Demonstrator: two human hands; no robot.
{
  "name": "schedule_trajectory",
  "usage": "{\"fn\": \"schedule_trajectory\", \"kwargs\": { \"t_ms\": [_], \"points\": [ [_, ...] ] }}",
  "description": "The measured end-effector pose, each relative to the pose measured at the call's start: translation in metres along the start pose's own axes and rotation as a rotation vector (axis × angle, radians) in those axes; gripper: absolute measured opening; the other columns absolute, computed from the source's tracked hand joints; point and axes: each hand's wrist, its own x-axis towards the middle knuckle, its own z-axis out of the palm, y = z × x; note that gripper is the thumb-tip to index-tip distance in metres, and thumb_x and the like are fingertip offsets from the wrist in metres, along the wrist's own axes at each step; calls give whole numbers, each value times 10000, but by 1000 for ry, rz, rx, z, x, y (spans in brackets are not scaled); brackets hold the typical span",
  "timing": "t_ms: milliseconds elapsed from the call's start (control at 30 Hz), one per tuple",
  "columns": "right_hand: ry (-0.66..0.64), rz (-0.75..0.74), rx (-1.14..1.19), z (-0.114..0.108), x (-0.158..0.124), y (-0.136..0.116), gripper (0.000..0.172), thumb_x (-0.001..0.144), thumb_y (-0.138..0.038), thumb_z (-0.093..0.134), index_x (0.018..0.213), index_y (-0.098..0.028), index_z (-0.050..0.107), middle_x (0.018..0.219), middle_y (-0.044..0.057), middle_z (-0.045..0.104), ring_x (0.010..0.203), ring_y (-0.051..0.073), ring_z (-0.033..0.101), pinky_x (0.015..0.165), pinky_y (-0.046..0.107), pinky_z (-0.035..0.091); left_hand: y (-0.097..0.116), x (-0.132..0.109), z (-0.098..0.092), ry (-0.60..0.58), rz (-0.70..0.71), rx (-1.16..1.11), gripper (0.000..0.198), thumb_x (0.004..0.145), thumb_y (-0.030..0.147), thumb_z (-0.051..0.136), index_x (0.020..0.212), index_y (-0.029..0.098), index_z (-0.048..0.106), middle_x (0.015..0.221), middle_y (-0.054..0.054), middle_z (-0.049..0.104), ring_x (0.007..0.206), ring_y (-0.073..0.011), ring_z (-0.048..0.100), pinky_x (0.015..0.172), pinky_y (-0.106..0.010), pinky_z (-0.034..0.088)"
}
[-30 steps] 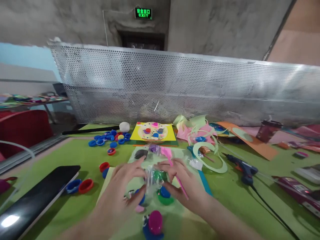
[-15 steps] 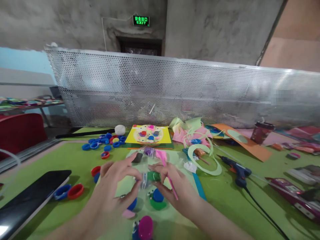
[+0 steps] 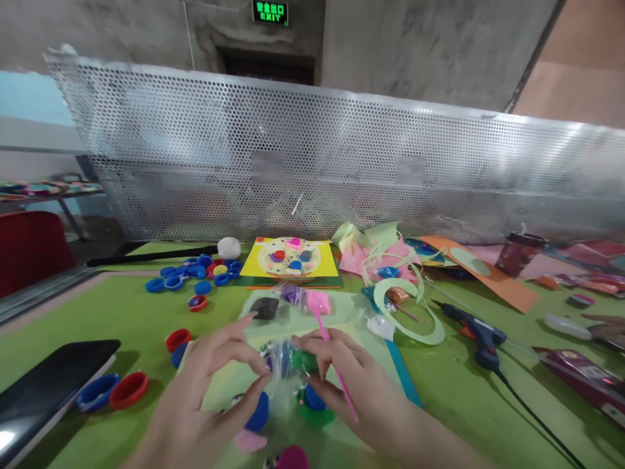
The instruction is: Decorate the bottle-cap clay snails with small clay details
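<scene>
Both my hands meet over a pale green sheet (image 3: 351, 329) at the table's near edge. My left hand (image 3: 215, 384) pinches one side of a small clear plastic bag (image 3: 282, 358). My right hand (image 3: 349, 381) pinches the other side, where a lump of green clay (image 3: 303, 360) sits in the bag, and a thin pink stick (image 3: 332, 355) runs between its fingers. Under the hands lie a blue bottle cap (image 3: 258, 412), a green clay shape with a blue cap (image 3: 312, 407) and a magenta piece (image 3: 291, 458).
A black phone (image 3: 46, 391) lies at the left, with red and blue caps (image 3: 114, 389) beside it and more blue caps (image 3: 195, 272) further back. A yellow card (image 3: 289, 258), paper scraps (image 3: 375, 251), a glue gun (image 3: 476, 331) and a perforated metal screen (image 3: 312, 176) lie beyond.
The view has shifted slightly. My hands stay pinched on the bag with the green clay and have sunk a little toward the sheet.
</scene>
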Motion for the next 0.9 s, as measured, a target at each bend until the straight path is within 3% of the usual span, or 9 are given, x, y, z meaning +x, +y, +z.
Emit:
{"fn": "schedule_trajectory", "kwargs": {
  "t_ms": [200, 300, 400, 467, 600, 767, 900],
  "points": [
    [-11, -56, -40, 1, 1, 2, 288, 839, -62, 508, 1073, -230, 512, 810, 48, 699, 934, 228, 672, 833, 338, 559, 17, -5, 4, -4, -170, -133, 169, 838, 303, 522, 1003, 327, 552, 950, 21, 707, 1165, -230, 552, 912, -396, 506],
    [-23, -54, -54, 2, 0, 1, 293, 837, -59, 504, 1079, -222, 518, 724, 33, 678, 894, 228, 680, 803, 327, 569, 17, -6, 2, -35, -155, -153, 140, 840, 310, 546, 978, 332, 560, 923, 31, 717, 1095, -231, 606, 863, -368, 541],
    [-8, -40, -41, 4, -1, 0, 211, 823, -61, 535, 908, -250, 498, 899, 51, 709, 943, 202, 680, 791, 277, 567, 11, -6, -2, -65, -93, -149, 105, 831, 302, 572, 930, 321, 543, 887, 28, 708, 1085, -234, 619, 843, -357, 561],
    [13, -32, -33, 5, -2, 1, 207, 827, -61, 535, 888, -249, 473, 988, 67, 703, 981, 190, 671, 801, 268, 559, 8, -5, -5, -12, -118, -165, 100, 824, 270, 562, 907, 310, 522, 897, 6, 672, 1191, -252, 549, 894, -396, 542],
    [17, -54, -44, 6, -3, 4, 208, 835, -49, 517, 928, -230, 475, 917, 71, 696, 985, 200, 663, 800, 282, 556, 13, -1, -6, -11, -238, -299, 140, 773, 283, 612, 899, 315, 559, 1014, -17, 634, 1272, -306, 464, 915, -476, 524],
    [4, -131, -77, 7, -3, 5, 191, 857, -62, 507, 908, -244, 474, 799, 27, 686, 1033, 195, 641, 858, 270, 541, 29, 4, -6, -82, -495, -518, 92, 726, 310, 659, 818, 319, 657, 1085, -4, 672, 1251, -344, 485, 734, -378, 607],
    [15, -154, -116, 6, -2, 5, 196, 878, -82, 499, 1020, -217, 513, 903, 68, 709, 1017, 204, 655, 844, 261, 552, 25, 6, -8, -134, -532, -562, 68, 727, 351, 662, 764, 306, 698, 1259, -18, 590, 1245, -362, 488, 700, -353, 614]
  ]
}}
